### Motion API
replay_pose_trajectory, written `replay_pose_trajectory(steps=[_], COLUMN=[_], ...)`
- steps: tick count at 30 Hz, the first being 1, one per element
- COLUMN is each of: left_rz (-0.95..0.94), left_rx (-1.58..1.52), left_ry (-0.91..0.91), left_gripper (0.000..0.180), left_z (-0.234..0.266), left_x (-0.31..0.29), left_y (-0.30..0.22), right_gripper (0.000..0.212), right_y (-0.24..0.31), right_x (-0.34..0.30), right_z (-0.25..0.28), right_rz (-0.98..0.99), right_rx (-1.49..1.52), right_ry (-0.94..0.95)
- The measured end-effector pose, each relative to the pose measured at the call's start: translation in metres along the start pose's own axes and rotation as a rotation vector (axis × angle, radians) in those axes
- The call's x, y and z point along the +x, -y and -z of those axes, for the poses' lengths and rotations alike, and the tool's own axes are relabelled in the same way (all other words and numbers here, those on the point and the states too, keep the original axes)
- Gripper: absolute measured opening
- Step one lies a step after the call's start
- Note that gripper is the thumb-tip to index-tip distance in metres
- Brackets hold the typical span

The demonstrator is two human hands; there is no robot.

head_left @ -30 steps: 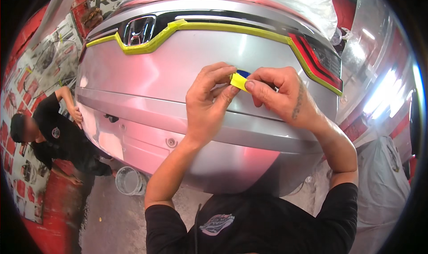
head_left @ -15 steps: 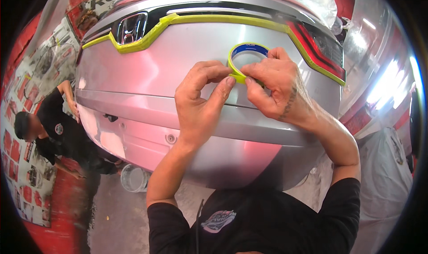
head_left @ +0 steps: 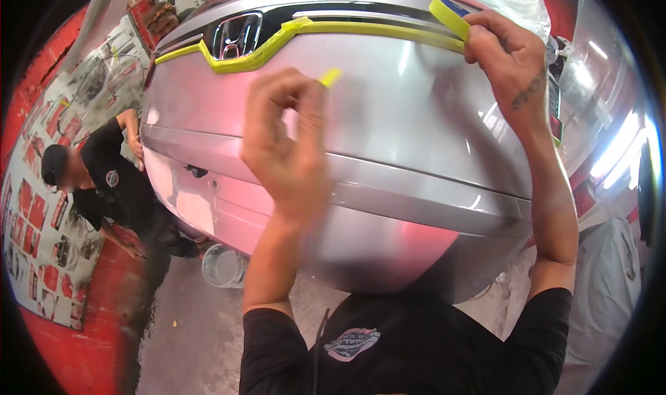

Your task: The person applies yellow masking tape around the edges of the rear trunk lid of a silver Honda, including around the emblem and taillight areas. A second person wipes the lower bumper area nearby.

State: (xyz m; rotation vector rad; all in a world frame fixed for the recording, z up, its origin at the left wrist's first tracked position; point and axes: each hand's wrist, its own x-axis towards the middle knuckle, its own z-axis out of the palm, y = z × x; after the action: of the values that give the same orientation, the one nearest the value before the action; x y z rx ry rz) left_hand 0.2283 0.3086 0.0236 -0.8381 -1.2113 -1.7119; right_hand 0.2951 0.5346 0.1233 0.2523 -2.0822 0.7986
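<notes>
Head view, looking down on a silver car (head_left: 388,138), and both hands are up against its bodywork. The right hand (head_left: 510,55) is high on the right, fingers closed around a roll of yellow tape (head_left: 447,12), thumb and forefinger pinching its rim; the roll sits right at the end of the yellow tape line (head_left: 361,29) that runs along the upper edge of the panel. The roll's inner face shows blue. The left hand (head_left: 288,142) is lower and nearer the middle, blurred, fingers curled in tight with a small torn piece of tape (head_left: 330,76) pinched at the fingertips and sticking up above the knuckles. That piece is clear of the tape line, in front of bare silver panel. The tape line itself dips in a V under the chrome badge (head_left: 236,36) on the left and then carries across toward the right hand. Both forearms come up from the lower edge, black sleeves at the bottom. Off to the left, a second person (head_left: 104,187) in a black shirt and cap crouches low beside the car, near a clear bucket (head_left: 223,264) on the floor. Behind that person, sheets of paper (head_left: 41,235) cover the red wall
</notes>
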Motion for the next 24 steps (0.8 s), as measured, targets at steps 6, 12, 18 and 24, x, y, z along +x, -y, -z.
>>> replay_pose_trajectory(steps=[6, 12, 18, 24], left_rz=[0.379, 0.425, 0.454, 0.508], left_rx=[-0.048, 0.004, -0.024, 0.082], left_ry=[0.040, 0.227, 0.314, 0.250], left_gripper=[0.021, 0.021, 0.022, 0.023], left_z=[0.035, 0.039, 0.038, 0.029], left_x=[0.067, 0.093, 0.097, 0.098], left_y=[0.050, 0.085, 0.097, 0.098], right_gripper=[0.029, 0.024, 0.029, 0.020], right_y=[-0.018, 0.038, 0.035, 0.029], right_x=[0.030, 0.083, 0.121, 0.132], right_z=[-0.019, -0.091, -0.123, -0.140], right_rz=[1.084, 0.389, 0.564, 0.633], right_rx=[-0.841, -0.546, -0.431, -0.465], right_ry=[0.242, 0.527, 0.671, 0.641])
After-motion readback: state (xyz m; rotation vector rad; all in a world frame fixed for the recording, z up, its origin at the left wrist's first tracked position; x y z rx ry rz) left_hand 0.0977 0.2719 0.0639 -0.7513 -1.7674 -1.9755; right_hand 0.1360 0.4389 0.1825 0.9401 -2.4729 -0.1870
